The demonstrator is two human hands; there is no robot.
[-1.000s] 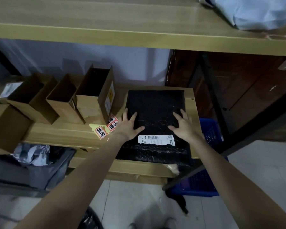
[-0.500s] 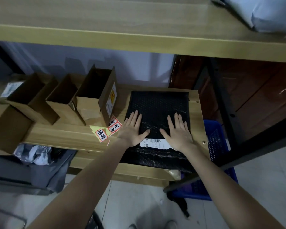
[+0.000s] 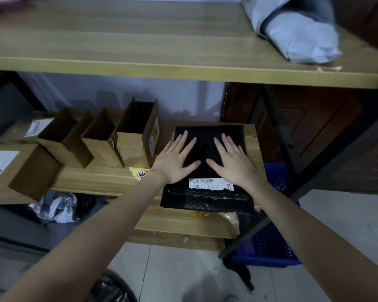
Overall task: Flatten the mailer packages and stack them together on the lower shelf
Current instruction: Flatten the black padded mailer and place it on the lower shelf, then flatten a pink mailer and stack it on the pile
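Nearest the viewer, below both wrists, the front edge of the black bubble mailer (image 3: 207, 199) hangs slightly over the lip of the lower shelf (image 3: 96, 182), its sealed flap rumpled and a white shipping label (image 3: 210, 184) sitting just short of the heels of the palms. Flat on top of it lie the left hand (image 3: 175, 159) and the right hand (image 3: 232, 160), side by side with thumbs nearly meeting, fingers straight and spread; neither grips anything, they only press down, which looks meant to squeeze out trapped air and level the padding. Spreading the fingers widens the pressed area, and two palms keep the mailer from sliding on the smooth wood. Just left of the left hand a red-and-white sticker (image 3: 141, 175) lies on the shelf, and beyond it stands a row of open cardboard boxes (image 3: 138, 138), so the mailer keeps to the shelf's right end. Beyond the fingertips the mailer's far edge stops near the back of the shelf. Farther up, on the upper shelf (image 3: 162, 40), a puffy pale-blue poly mailer (image 3: 301, 35) waits, likely next to be flattened and stacked.
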